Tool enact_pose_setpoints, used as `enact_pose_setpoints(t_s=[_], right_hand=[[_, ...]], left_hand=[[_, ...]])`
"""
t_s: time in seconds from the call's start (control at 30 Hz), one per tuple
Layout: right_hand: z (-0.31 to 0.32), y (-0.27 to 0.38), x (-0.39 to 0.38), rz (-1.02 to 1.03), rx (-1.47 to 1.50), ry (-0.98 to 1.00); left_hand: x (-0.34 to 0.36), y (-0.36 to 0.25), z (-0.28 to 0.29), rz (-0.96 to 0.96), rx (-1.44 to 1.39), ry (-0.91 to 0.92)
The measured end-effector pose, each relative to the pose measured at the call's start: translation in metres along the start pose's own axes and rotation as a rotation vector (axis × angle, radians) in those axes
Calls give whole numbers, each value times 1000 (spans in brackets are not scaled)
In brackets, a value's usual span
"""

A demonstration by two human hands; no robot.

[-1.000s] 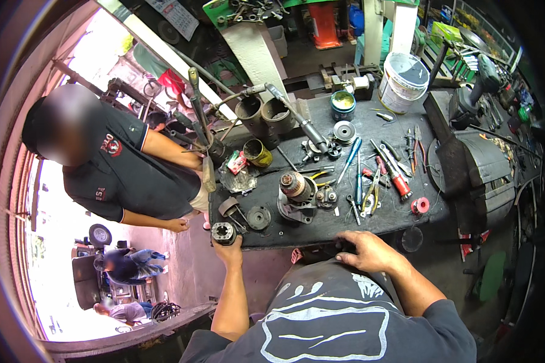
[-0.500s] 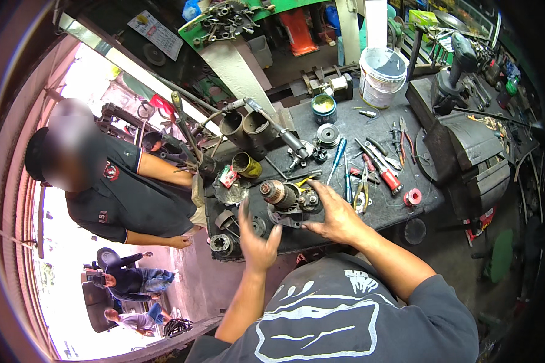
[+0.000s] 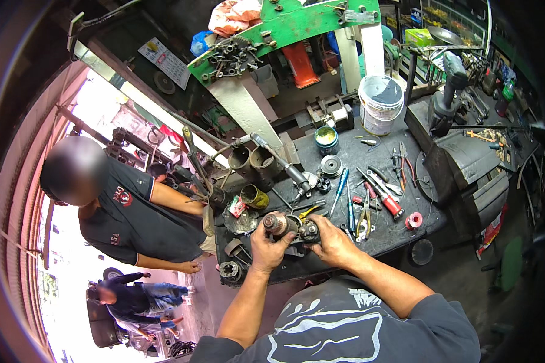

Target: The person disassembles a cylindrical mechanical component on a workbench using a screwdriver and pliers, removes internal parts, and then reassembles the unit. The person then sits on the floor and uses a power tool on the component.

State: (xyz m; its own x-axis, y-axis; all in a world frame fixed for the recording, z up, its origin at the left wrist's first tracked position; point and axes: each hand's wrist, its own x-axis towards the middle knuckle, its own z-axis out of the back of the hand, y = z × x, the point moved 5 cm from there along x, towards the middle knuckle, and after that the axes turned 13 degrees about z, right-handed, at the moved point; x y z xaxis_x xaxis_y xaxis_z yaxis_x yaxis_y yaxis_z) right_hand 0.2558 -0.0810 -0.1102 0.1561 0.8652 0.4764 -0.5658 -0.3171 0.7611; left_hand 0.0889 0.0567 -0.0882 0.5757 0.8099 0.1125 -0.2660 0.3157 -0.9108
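Note:
Both my hands hold a greasy metal motor part (image 3: 287, 227) just above the dark workbench (image 3: 393, 236). My left hand (image 3: 266, 249) grips its round coppery left end. My right hand (image 3: 330, 241) grips its dark right end. The part lies level between them. A small round metal piece (image 3: 231, 270) sits at the bench's near left corner, below my left hand.
Pliers, screwdrivers (image 3: 384, 196) and a red tape roll (image 3: 413, 220) lie right of my hands. A white bucket (image 3: 379, 104) and small green tin (image 3: 327, 138) stand further back. A person in a dark shirt (image 3: 136, 218) stands at the bench's left side. A green press frame (image 3: 284, 30) rises behind.
My hands went from resting at the bench's front edge to reaching in, taking hold of the motor part and lifting it toward me. The view has tilted up slightly.

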Motion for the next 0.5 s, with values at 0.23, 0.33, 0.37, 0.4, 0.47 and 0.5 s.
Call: enact_pose_setpoints(t_s=[0.23,0.33,0.37,0.4,0.47,0.5], right_hand=[[0,1,4,-42,18,34],[-3,0,7,-78,8,49],[-4,-1,7,-98,24,45],[-6,-1,6,-111,10,55],[-5,2,7,-34,-91,13],[-6,2,6,-38,-73,7]], left_hand=[[10,-28,13,-46,-262,-104],[16,-55,37,-130,-308,-197],[17,-60,42,-65,-407,-141],[16,-66,44,5,-453,-74],[7,-71,44,199,-530,1],[1,-73,44,258,-529,30]])
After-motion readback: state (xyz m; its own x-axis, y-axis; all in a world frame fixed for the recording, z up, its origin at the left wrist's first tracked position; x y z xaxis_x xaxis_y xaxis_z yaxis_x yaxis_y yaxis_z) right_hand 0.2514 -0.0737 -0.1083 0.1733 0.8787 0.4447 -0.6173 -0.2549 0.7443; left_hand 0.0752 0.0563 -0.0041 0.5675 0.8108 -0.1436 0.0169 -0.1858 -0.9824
